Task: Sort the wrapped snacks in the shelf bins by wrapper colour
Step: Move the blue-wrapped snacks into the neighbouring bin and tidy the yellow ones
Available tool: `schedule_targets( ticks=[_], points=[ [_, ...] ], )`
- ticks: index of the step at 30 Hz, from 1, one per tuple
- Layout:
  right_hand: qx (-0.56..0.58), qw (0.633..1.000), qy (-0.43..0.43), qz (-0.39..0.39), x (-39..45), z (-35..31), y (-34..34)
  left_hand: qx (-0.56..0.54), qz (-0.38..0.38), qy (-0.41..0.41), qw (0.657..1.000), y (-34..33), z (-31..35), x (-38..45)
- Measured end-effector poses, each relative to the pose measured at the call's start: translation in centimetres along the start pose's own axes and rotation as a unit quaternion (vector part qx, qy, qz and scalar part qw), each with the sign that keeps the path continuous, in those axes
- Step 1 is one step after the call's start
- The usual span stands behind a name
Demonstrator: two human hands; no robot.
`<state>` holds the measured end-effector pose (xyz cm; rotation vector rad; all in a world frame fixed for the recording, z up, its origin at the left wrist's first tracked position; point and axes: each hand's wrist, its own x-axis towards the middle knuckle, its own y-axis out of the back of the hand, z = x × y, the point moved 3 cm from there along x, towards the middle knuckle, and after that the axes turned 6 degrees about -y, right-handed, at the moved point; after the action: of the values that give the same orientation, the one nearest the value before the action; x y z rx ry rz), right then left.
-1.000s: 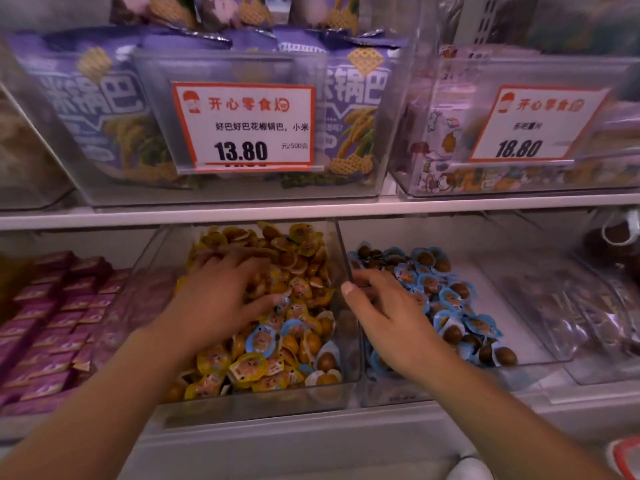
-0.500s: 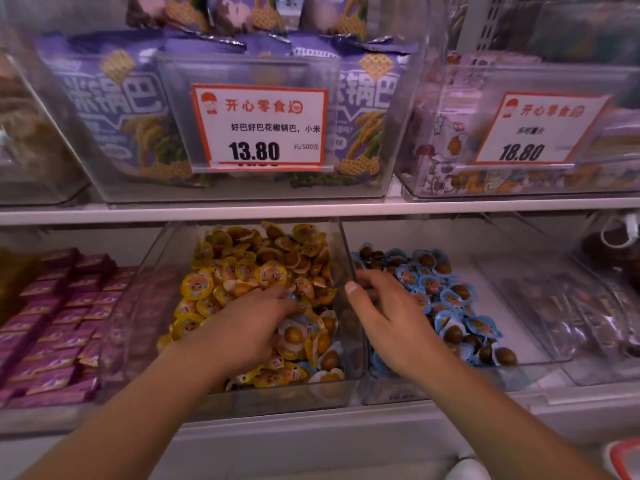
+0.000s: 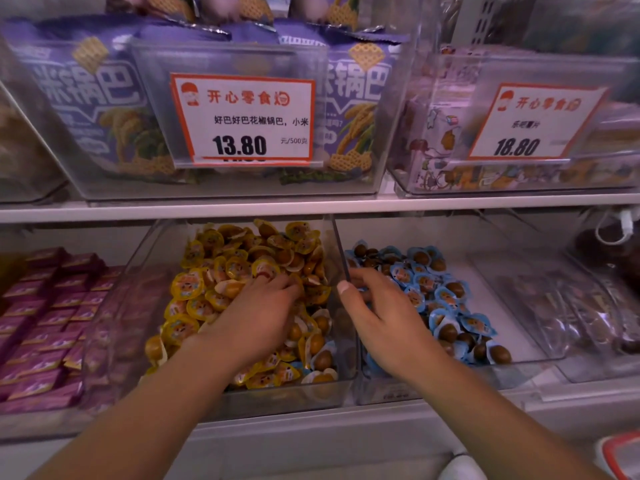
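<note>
— Fingers first: what are they doing?
— On the left hand (image 3: 258, 318) they curl down into the heap of yellow, glossy film-wrapped snacks (image 3: 242, 271), palm down at frame centre; whether they pinch a piece I cannot tell, since the tips are buried. The right hand (image 3: 384, 320) has its thumb hooked over the thin clear wall between the two bins, with the other fingers bent among the blue, crinkly film-wrapped snacks (image 3: 436, 299); a firm grasp on one cannot be confirmed either.
— Where do the snacks lie?
— Yellow ones fill the clear, hard plastic bin at lower centre (image 3: 284, 393), with a few blue wrappers showing near its front right corner. Blue ones lie in the clear plastic bin just right of it (image 3: 391, 393), each showing a round brown kernel.
— And around them?
— Flat magenta foil packets (image 3: 48, 323) are stacked at lower left. Above the white shelf edge (image 3: 311, 204), purple matte pouches (image 3: 79, 98) stand behind a white, orange-bordered price card reading 13.80 (image 3: 244, 119); a second card reading 18.80 (image 3: 533, 123) sits upper right.
</note>
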<state>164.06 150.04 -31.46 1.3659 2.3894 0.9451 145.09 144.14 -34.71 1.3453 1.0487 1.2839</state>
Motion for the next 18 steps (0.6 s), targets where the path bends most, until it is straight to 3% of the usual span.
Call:
schedule_targets(
  ticks=[4, 8, 14, 18],
  points=[
    [0.006, 1.0, -0.005, -0.007, -0.1, 0.0, 0.1, 0.025, -0.056, 0.042, 0.997, -0.2, -0.6, -0.2],
    [0.004, 1.0, -0.002, -0.011, 0.1, 0.0, 0.0, -0.049, -0.102, 0.065, 0.991, 1.3, -1.8, -0.9],
    [-0.008, 1.0, 0.008, 0.002, 0.2, 0.2, -0.1, -0.035, -0.044, 0.021, 0.998, 2.1, -0.9, -2.0],
    [-0.011, 1.0, 0.012, 0.008, 0.1, 0.1, -0.1, -0.019, -0.051, 0.009, 0.998, 2.0, -0.4, -1.8]
  ],
)
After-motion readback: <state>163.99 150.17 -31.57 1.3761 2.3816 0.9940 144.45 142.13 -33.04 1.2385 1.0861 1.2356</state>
